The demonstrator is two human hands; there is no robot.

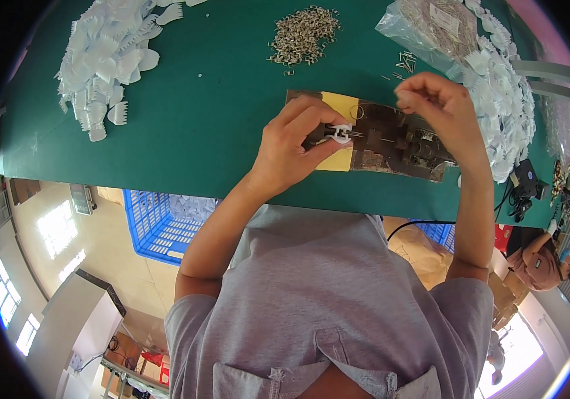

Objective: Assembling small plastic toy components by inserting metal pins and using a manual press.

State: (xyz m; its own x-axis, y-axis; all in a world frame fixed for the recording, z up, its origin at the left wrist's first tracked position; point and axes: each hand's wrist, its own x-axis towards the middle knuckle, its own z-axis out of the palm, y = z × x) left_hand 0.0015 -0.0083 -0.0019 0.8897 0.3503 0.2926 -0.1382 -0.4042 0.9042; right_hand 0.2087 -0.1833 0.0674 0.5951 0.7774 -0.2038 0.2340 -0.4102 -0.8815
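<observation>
My left hand [279, 147] pinches a small white plastic claw clip [342, 135] between thumb and fingers, against the left part of a dark metal jig [381, 156]. A thin metal rod juts from the jig toward the clip. Yellow tape or sheet [340, 103] covers a band of the jig under that hand. Raised over the jig's right end, my right hand [450, 113] has thumb and forefinger pressed together; whatever lies between them is too small to make out. Several loose metal pins [406, 62] lie just beyond its fingertips.
White toothed clip halves are heaped at the far left [102, 63] and right [498, 100]. A pile of small metal springs [305, 33] sits at the back, a clear bag of pins [438, 26] right of it. Blue crate [155, 229] stands below the green table's [218, 106] near edge.
</observation>
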